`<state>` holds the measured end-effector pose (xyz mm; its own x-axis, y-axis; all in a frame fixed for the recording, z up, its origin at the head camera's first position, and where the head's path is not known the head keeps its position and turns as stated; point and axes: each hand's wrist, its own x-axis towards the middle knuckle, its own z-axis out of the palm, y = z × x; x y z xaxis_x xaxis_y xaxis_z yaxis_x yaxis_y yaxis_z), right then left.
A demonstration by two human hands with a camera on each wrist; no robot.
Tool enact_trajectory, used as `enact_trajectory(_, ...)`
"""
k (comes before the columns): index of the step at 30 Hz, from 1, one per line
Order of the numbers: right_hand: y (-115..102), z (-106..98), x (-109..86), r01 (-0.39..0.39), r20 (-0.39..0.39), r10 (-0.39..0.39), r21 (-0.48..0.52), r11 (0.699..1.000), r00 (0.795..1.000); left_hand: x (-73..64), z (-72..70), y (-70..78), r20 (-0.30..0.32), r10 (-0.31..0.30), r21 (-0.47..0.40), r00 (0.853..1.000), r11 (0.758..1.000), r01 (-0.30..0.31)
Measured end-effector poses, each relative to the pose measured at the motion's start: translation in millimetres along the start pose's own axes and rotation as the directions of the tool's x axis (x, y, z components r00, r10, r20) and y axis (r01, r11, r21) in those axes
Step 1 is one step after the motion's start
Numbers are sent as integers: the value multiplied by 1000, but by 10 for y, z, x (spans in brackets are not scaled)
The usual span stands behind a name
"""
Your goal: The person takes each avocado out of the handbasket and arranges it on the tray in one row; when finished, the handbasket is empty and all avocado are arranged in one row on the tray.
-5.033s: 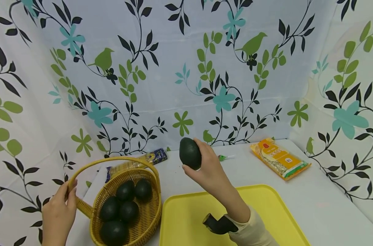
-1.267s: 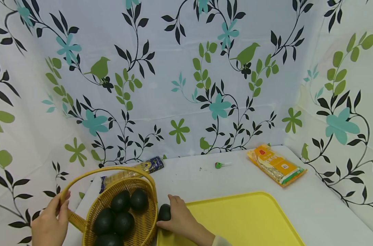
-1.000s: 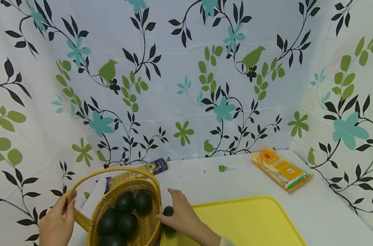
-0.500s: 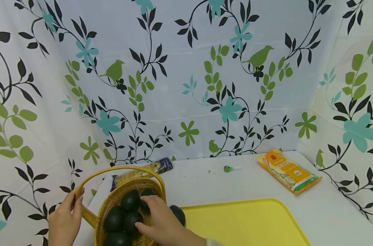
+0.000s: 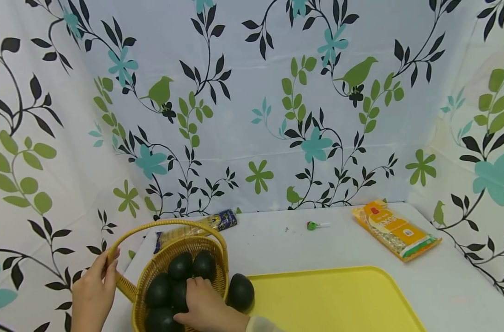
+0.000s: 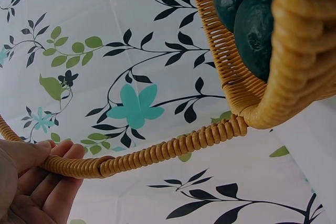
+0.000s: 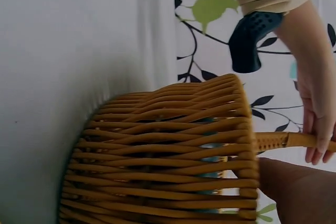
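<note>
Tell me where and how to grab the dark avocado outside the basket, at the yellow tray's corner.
Probably best to cup the dark avocado around its thick middle, coming from above and the right: it's rounded, with no handle, and in the head view the basket crowds its left while the yellow tray lies bare to its right.
</note>
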<state>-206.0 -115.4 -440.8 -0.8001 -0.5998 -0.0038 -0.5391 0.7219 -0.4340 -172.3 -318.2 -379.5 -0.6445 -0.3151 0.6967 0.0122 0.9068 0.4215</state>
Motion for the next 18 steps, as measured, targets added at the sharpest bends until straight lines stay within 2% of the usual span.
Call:
enact_trajectory(6,4,84,45,-32,43,34,-44,999,998,-1,-4,0,14,-11,2,1000,1000,11)
enact_trajectory(11,-7,72,91,9,20,-7,-73,997,1000,8,-9,1,13,-11,7,1000,1000,11)
enact_trajectory(18,34,114,190,18,47,-18,-6,1000,999,3,-20,13,11,-12,8,1000,1000,11)
